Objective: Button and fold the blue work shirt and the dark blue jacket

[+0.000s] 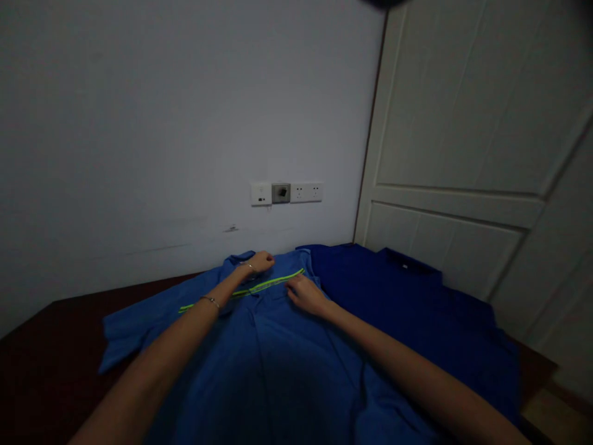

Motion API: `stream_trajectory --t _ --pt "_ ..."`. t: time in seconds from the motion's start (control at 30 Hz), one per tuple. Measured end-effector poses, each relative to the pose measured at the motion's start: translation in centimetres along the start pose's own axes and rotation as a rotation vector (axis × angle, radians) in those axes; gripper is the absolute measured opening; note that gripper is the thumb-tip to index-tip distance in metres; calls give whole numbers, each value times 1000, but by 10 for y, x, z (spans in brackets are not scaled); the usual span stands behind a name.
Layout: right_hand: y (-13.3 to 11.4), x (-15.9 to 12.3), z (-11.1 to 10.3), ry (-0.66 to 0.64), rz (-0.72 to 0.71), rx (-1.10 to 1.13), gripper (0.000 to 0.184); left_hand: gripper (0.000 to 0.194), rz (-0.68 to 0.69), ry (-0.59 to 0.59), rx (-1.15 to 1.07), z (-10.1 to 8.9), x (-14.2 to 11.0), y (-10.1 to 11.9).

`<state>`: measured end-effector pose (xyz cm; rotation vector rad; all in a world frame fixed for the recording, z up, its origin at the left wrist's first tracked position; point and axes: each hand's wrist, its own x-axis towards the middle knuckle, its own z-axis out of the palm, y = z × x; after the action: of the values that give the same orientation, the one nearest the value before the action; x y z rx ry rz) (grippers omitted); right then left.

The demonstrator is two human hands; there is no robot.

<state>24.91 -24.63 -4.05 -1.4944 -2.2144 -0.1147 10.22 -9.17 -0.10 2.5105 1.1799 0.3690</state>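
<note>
A blue work shirt (273,346) with a yellow-green reflective stripe (271,283) across its chest lies spread out before me, its collar toward the wall. Near the collar, my left hand (262,261) is closed, with curled fingers against the fabric; what is between the fingertips is hidden. My right hand (303,292) pinches the shirt just below the right end of the stripe. One short sleeve (134,321) stretches out to the left. Bracelets circle my left wrist and forearm.
A darker blue garment (389,296) with a collar lies flat to the right, partly beside the shirt. Both rest on a dark red-brown table (50,346) against a pale wall (162,123). Sockets and a switch plate (287,193) sit above it. A white panelled door (454,148) stands at right.
</note>
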Motion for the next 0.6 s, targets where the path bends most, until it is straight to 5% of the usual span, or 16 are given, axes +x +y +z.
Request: stream_trajectory --t 0.13,0.3,0.6 --pt "29 -4 9 -5 68 15 21 27 -12 -49 -110 41 19 24" --pt "49 1 17 -52 99 28 23 26 -1 50 -137 79 14 24" --pt "49 30 30 -74 48 -14 24 24 241 113 -187 89 -7 3"
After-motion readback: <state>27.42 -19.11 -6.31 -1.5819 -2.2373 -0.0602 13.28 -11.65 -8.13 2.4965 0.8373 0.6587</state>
